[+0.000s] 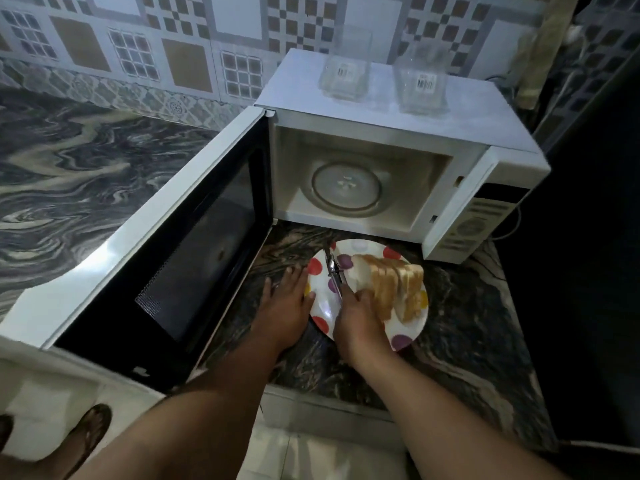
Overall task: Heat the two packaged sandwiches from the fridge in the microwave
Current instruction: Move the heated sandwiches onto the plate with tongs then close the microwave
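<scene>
Currently logged: microwave point(398, 119) sat on the marbled desk point(86, 174), door point(166, 244) swung fully open to the left, glass turntable point(341, 187) bare inside. Polka-dot plate point(403, 336) lay on the desk just in front of the opening, touching nothing of the oven. Sandwiches point(394, 285) were stacked on the plate's right half, unwrapped, slices leaning on each other. Metal utensil point(334, 270), probably tongs, lay across the plate's left half, just beside the bread; exact type hard to tell.

Left hand point(287, 303) rested flat on the desk at the plate's left rim, fingers straight, fingertips touching or overlapping the edge, gripping nothing. Right hand point(360, 322) was over the plate, fingers curled at the near end of the sandwiches and against the utensil's handle end; looked like it was gripping the bread, though how much of the utensil it held could not be made out.

Two clear plastic packages point(346, 69) with barcode stickers stood on top of the microwave, side by side, apart from each other. A sandalled foot point(88, 434) showed on the floor, lower left.
</scene>
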